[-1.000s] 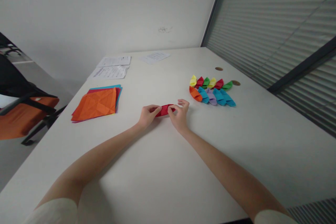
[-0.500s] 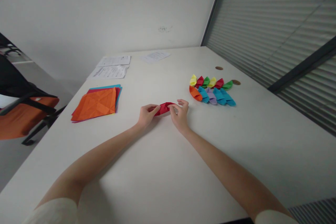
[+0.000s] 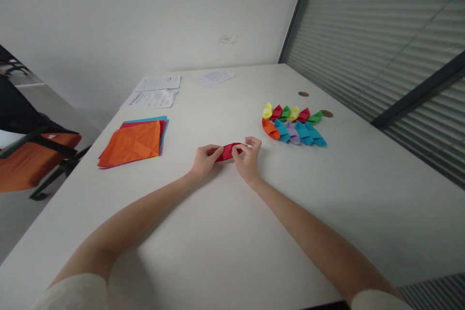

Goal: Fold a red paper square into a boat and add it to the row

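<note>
A strip of folded red paper [image 3: 227, 152] is held between my two hands, just above the white table [image 3: 225, 232]. Its left end sits between the thumb and fingers of my left hand [image 3: 204, 160]. My right hand [image 3: 249, 159] pinches the other end with thumb and forefinger, its other fingers raised apart. The fingers cover both ends of the paper. To the right lie two rows of folded paper pieces: yellow, red and green ones [image 3: 291, 114] behind, orange, blue and lilac ones [image 3: 292, 132] in front.
Left on the table is a stack of coloured paper sheets [image 3: 131, 143], orange on top. Printed sheets [image 3: 152, 98] and another printed page [image 3: 215, 78] lie towards the wall. Round holes [image 3: 327, 114] pierce the tabletop near the blinds [image 3: 385, 34]. An orange chair [image 3: 36, 160] stands at the left.
The red paper has tilted slightly and looks flatter between my hands. My fingers have shifted only a little, and both hands still grip it.
</note>
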A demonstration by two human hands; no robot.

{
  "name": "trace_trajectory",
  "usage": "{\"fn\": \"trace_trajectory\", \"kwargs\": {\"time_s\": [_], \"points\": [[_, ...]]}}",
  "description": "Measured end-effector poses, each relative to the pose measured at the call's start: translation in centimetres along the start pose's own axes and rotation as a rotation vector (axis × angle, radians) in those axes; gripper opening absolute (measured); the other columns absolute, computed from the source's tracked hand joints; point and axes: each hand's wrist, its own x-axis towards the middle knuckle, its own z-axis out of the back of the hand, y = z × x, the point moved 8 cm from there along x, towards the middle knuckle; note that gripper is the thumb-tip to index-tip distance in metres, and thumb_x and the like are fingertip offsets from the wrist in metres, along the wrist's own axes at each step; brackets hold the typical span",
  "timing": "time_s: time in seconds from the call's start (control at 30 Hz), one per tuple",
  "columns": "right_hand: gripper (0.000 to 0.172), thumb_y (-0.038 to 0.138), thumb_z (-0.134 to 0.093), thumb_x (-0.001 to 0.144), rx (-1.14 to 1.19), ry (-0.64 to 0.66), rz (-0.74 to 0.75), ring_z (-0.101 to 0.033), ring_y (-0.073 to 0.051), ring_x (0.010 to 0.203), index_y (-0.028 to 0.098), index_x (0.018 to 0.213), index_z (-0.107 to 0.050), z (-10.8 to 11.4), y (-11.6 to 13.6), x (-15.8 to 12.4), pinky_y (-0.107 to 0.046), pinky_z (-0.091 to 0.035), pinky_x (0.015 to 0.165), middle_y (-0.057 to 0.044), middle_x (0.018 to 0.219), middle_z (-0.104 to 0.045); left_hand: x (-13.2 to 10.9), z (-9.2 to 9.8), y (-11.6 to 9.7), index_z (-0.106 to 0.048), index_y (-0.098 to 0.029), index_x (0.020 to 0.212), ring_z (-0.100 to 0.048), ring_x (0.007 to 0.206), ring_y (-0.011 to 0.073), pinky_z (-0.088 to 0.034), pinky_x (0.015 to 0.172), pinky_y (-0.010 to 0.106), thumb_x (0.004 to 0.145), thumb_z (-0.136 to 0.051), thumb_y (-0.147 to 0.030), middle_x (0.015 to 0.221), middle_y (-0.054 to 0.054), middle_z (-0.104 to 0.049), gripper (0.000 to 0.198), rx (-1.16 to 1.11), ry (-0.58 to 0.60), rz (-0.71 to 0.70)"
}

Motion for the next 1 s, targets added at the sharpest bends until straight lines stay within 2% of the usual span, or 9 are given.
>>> {"fn": "trace_trajectory", "kwargs": {"time_s": [0.17,0.3,0.37,0.47,0.57,0.67,0.77,0.87,1.0], "points": [[0.016,0.025,-0.058,0.084,0.009,-0.034,-0.002,-0.047,-0.024,0.108,0.019,0.072,-0.067,0.4,0.2,0.1,-0.043,-0.042,0.1,-0.011,0.116,-0.042,0.2,-0.3,0.1,-0.071,-0.013,0.084,-0.066,0.075,0.019,-0.052,0.073,0.033,0.076,-0.069,-0.047,0.082,0.009,-0.073,0.035,-0.046,0.05,0.028],[0.016,0.022,-0.057,0.083,0.077,-0.015,-0.089,-0.054,-0.021,0.092,0.019,0.071,-0.067,0.4,-1.5,0.5,-0.038,-0.049,0.086,-0.01,0.104,-0.049,-0.1,-0.3,-1.7,-0.061,-0.018,0.102,-0.067,0.084,0.0159,-0.053,0.074,0.029,0.078,-0.065,-0.031,0.104,0.008,-0.068,0.028,0.015,0.093,-0.154],[0.016,0.023,-0.057,0.082,0.089,0.013,-0.123,-0.056,-0.02,0.087,0.018,0.07,-0.067,0.2,-2.4,0.8,-0.035,-0.051,0.079,-0.009,0.097,-0.051,-0.1,-0.2,-2.4,-0.062,-0.018,0.099,-0.066,0.083,0.0143,-0.053,0.073,0.028,0.077,-0.061,-0.021,0.111,0.008,-0.065,0.022,0.138,0.122,-0.25],[0.015,0.022,-0.058,0.083,0.078,0.164,-0.106,-0.058,-0.019,0.084,0.018,0.074,-0.069,-0.8,-3.0,1.3,-0.034,-0.05,0.079,-0.007,0.089,-0.055,0.5,-0.2,-2.3,-0.067,-0.017,0.076,-0.063,0.084,0.0156,-0.051,0.074,0.029,0.071,-0.054,-0.008,0.103,0.008,-0.066,0.016,0.412,0.175,-0.309],[0.014,0.018,-0.06,0.083,0.013,0.387,-0.05,-0.059,-0.017,0.08,0.02,0.076,-0.072,-1.9,-2.8,1.7,-0.032,-0.049,0.078,-0.004,0.081,-0.058,1.4,0.1,-1.5,-0.07,-0.017,0.077,-0.062,0.078,0.0167,-0.05,0.074,0.03,0.07,-0.056,-0.008,0.084,0.005,-0.07,0.018,0.53,0.208,-0.279],[0.01,0.016,-0.065,0.079,-0.074,0.546,0.005,-0.06,-0.015,0.076,0.021,0.078,-0.074,-2.1,-2.5,1.8,-0.03,-0.047,0.076,-0.003,0.082,-0.06,1.9,0.1,-1.1,-0.073,-0.018,0.077,-0.063,0.075,0.0166,-0.048,0.075,0.029,0.073,-0.063,-0.017,0.079,0.003,-0.071,0.01,0.605,0.277,-0.31],[0.011,0.017,-0.071,0.075,-0.138,0.67,0.052,-0.06,-0.014,0.076,0.024,0.082,-0.075,-2.3,-2.3,1.5,-0.03,-0.044,0.075,-0.001,0.087,-0.063,2.1,-0.1,-0.4,-0.074,-0.02,0.075,-0.063,0.073,0.0157,-0.047,0.074,0.028,0.073,-0.065,-0.019,0.076,0.001,-0.071,0.009,0.665,0.372,-0.307],[0.012,0.019,-0.072,0.076,-0.181,0.71,0.056,-0.059,-0.016,0.08,0.025,0.085,-0.075,-2.6,-2.6,1.3,-0.031,-0.042,0.077,-0.001,0.089,-0.065,2.3,0.0,-0.2,-0.074,-0.022,0.076,-0.063,0.079,0.0172,-0.048,0.08,0.029,0.072,-0.067,-0.02,0.082,0.0,-0.072,0.009,0.739,0.388,-0.314],[0.008,0.021,-0.072,0.077,-0.241,0.647,0.055,-0.056,-0.021,0.092,0.026,0.082,-0.076,-2.9,-2.8,1.3,-0.038,-0.038,0.086,-0.003,0.092,-0.066,2.4,0.1,-0.2,-0.074,-0.024,0.076,-0.061,0.095,0.0214,-0.047,0.092,0.036,0.069,-0.071,-0.024,0.099,0.003,-0.07,0.008,0.839,0.359,-0.32]]}}
